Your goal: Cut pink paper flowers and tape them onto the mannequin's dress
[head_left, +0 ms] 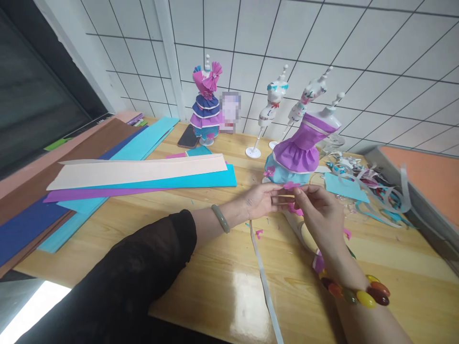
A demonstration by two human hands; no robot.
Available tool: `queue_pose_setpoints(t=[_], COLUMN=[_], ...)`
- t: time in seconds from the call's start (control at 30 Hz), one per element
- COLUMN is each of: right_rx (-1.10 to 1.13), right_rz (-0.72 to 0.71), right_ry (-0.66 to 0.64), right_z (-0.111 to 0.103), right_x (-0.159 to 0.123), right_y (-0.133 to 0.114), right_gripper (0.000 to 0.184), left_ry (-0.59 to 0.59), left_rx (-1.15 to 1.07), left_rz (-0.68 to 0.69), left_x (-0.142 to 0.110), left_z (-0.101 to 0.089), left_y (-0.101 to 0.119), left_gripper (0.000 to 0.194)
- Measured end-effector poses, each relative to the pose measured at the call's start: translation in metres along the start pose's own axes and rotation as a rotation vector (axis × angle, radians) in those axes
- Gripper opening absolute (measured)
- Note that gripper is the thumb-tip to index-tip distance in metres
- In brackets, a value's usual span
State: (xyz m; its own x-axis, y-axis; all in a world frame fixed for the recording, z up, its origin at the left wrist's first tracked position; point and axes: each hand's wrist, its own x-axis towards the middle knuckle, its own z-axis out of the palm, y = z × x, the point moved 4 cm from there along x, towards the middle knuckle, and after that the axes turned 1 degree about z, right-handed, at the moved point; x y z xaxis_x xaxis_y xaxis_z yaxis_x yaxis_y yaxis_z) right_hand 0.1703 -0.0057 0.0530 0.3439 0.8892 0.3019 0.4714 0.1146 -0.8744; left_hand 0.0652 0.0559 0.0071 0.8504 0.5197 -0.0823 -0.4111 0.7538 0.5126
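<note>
A small pink paper piece (291, 185), petal-like in outline, is held between my two hands. My left hand (263, 200) reaches in palm up, its fingertips closed on the left side of the piece. From the right, my right hand (324, 210) pinches it with thumb and forefinger. Just behind stands a small dress form (303, 138) in a purple and light blue paper dress, with a pink flower (268, 172) at its hem. Another bit of pink paper (296, 209) shows below my fingers. A pale ribbon strip (263, 272) runs from near my left wrist towards the table's front edge.
Stacked coloured paper sheets (143, 173) cover the left side. Behind stand two barer dress forms (273, 102) (308, 98), a dressed one (206, 105) and a phone (189, 137). Ribbon scraps (373, 181) lie right, beside a grey-edged box (412, 205). Tiled wall (244, 28) closes the back.
</note>
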Motion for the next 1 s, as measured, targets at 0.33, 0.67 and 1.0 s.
queue_pose_setpoints(t=[0.33,0.67,1.0], right_rx=[0.109,0.133,0.123], right_rz=[0.095,0.165,0.116], right_ry=[0.01,0.016,-0.003], right_z=[0.0003,0.0027,0.0043], right_x=[0.0033,0.0074,0.0089], right_y=[-0.0002,-0.0027,-0.0018], right_gripper=[0.022,0.024,0.027], left_ry=[0.033,-0.062,-0.023], left_rx=[-0.001,0.063,0.058], left_rz=[-0.025,0.073,0.114], left_x=[0.002,0.0025,0.0019], left_z=[-0.0039,0.0031,0.0053], left_y=[-0.0018,-0.0001,-0.0004], left_gripper=[0.021,0.02,0.021])
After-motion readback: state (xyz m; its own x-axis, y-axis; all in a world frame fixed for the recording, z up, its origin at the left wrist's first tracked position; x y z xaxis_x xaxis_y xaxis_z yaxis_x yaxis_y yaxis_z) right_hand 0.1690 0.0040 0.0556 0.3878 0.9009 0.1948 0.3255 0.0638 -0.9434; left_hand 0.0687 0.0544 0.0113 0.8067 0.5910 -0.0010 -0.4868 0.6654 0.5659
